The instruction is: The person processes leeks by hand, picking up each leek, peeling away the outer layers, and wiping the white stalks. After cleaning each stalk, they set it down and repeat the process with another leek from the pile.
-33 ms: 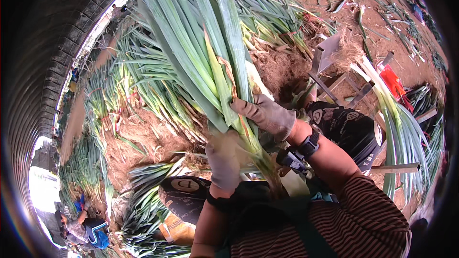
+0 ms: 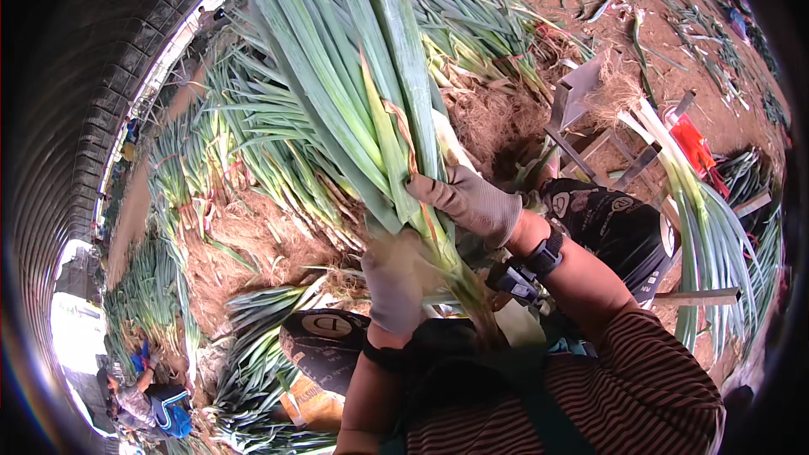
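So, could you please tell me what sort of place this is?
Probably a covered farm shed or growing tunnel: a curved, ribbed roof arches along the left, bundles of leek-like plants lie on brown soil, and the right hand holds a large leek-like stalk.

Ridged roof (image 2: pixel 103 114) L, co-worker (image 2: pixel 137 404) btm L, red obj. (image 2: pixel 693 147) R

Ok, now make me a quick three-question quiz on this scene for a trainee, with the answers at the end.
1. True or false: the right hand wears a glove.
2. What is that hand holding?
3. Which hand appears lower in the picture: A, the right hand; B, the left hand?

Key: 1. True. 2. A long leafy green plant. 3. B.
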